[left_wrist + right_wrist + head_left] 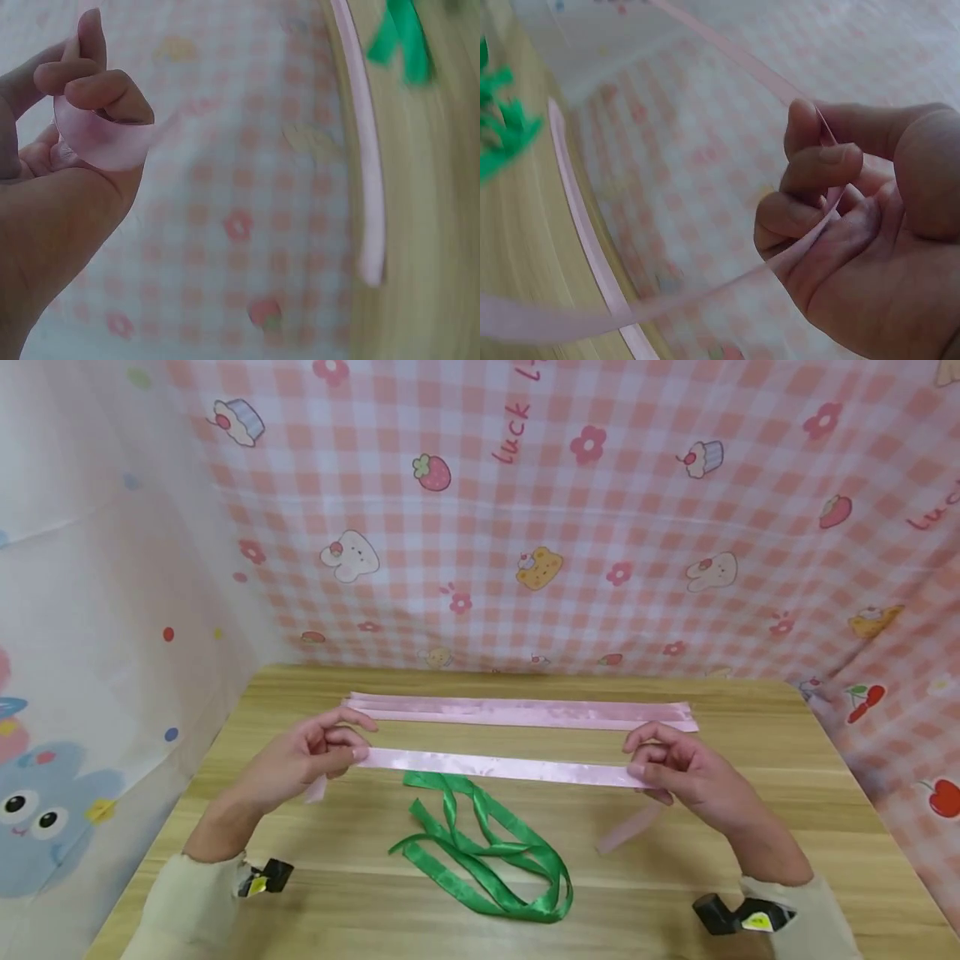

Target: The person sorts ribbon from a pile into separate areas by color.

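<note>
A pink satin ribbon [495, 767] stretches nearly level between both hands, above the table. My left hand [318, 756] pinches it near the left, thumb against curled fingers, and a short tail hangs below. On the right, my right hand [675, 764] pinches the same ribbon, its longer tail [628, 829] dangling toward the table. In the right wrist view the ribbon [735, 54] runs between thumb and forefinger and across the palm. Beneath the stretched ribbon, a green ribbon [517, 852] lies in loose loops on the wood.
Behind the hands, several pink ribbon strips [525, 712] lie side by side along the back of the wooden table [315, 893]. A pink checked cloth [480, 527] hangs just past the table's back edge. White cloth [112, 610] hangs at the left.
</note>
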Tool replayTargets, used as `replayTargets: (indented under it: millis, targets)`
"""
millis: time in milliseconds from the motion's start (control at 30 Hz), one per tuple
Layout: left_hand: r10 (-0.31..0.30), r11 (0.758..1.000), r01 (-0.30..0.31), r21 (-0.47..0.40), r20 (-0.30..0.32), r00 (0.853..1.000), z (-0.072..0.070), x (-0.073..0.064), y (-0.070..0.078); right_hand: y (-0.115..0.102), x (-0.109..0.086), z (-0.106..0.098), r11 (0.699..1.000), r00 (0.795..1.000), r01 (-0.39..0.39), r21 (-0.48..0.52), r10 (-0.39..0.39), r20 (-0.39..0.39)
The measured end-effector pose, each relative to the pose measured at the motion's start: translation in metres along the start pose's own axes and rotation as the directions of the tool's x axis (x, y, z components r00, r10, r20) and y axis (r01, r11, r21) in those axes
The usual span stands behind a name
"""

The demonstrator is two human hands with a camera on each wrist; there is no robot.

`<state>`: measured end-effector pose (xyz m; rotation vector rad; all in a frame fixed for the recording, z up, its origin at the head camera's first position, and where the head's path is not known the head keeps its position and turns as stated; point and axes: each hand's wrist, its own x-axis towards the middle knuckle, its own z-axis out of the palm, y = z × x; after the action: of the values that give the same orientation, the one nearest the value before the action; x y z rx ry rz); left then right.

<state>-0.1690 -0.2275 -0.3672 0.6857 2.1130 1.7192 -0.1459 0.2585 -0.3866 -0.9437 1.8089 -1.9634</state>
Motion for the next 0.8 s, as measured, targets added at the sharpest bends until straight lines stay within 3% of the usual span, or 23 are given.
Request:
replayTargets:
  millis: [167,300,400,533,733,800]
  targets:
    - [-0.081,0.996,0.085,0.024,-0.113,0.99,-0.022,-0.008,-0.017,0.001,-0.025,-0.034,0.998,0.998,-0.059,-0.029,0.059,0.001]
    - [-0.148,0.987,0.158,0.04,-0.176,0.973,-0.034,-0.011,-0.029,0.006,-0.039,-0.053,0.981,0.988,-0.151,-0.121,0.145,-0.056]
    - [-0.151,0.986,0.162,0.049,-0.179,0.972,-0.041,-0.013,-0.037,0.011,-0.049,-0.065,0.961,0.972,-0.225,-0.161,0.209,-0.108]
    - [-0.148,0.987,0.156,0.038,-0.167,0.975,-0.05,-0.016,-0.046,0.016,-0.061,-0.078,0.952,0.962,-0.262,-0.157,0.244,-0.121]
    - [-0.212,0.974,0.225,0.029,-0.237,0.948,-0.058,-0.02,-0.056,0.021,-0.072,-0.091,0.946,0.946,-0.294,-0.135,0.267,-0.185]
    - [-0.217,0.974,0.227,0.016,-0.239,0.947,-0.06,-0.021,-0.059,0.023,-0.075,-0.095,0.944,0.938,-0.301,-0.135,0.268,-0.219]
